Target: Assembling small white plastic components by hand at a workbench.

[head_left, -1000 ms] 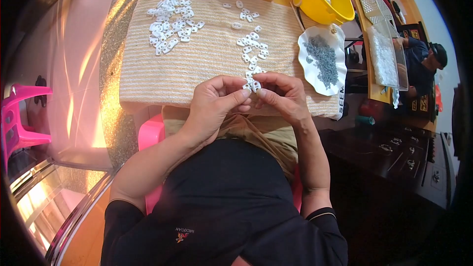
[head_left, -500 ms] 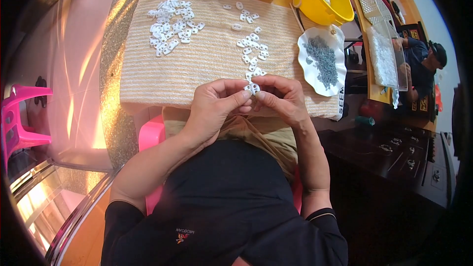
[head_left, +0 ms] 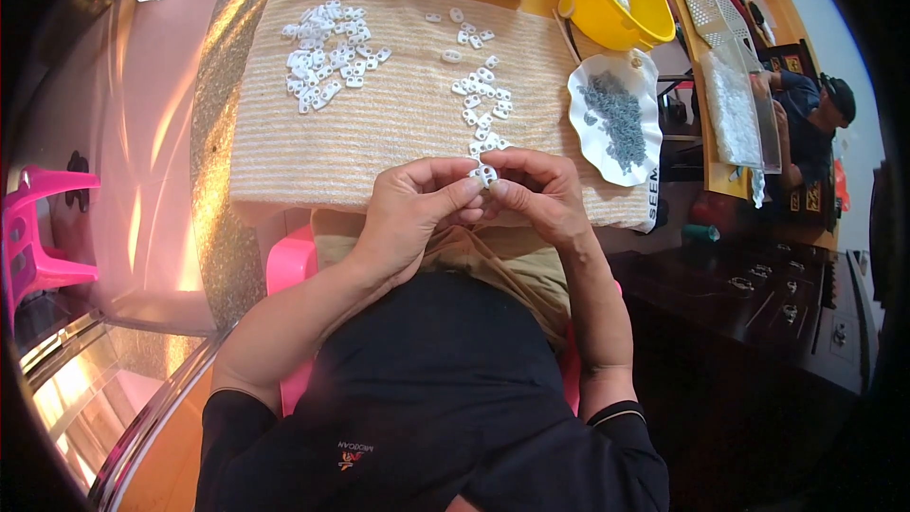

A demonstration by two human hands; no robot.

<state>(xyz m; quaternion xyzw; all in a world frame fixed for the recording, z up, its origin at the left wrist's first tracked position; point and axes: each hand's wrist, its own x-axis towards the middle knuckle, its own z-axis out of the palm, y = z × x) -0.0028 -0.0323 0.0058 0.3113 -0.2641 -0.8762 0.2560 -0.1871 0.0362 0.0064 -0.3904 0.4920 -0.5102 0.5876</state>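
Left hand [head_left: 412,209] and right hand [head_left: 548,197], thumbs and fingertips pinching a small white piece [head_left: 487,173] at the towel's [head_left: 408,147] near edge. White plate [head_left: 590,144] of grey bits [head_left: 616,114] lies to the right.

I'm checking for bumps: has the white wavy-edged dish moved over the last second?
No, not visibly: the white dish keeps its place against the yellow tub and striped cloth, though the whole view shifted slightly.
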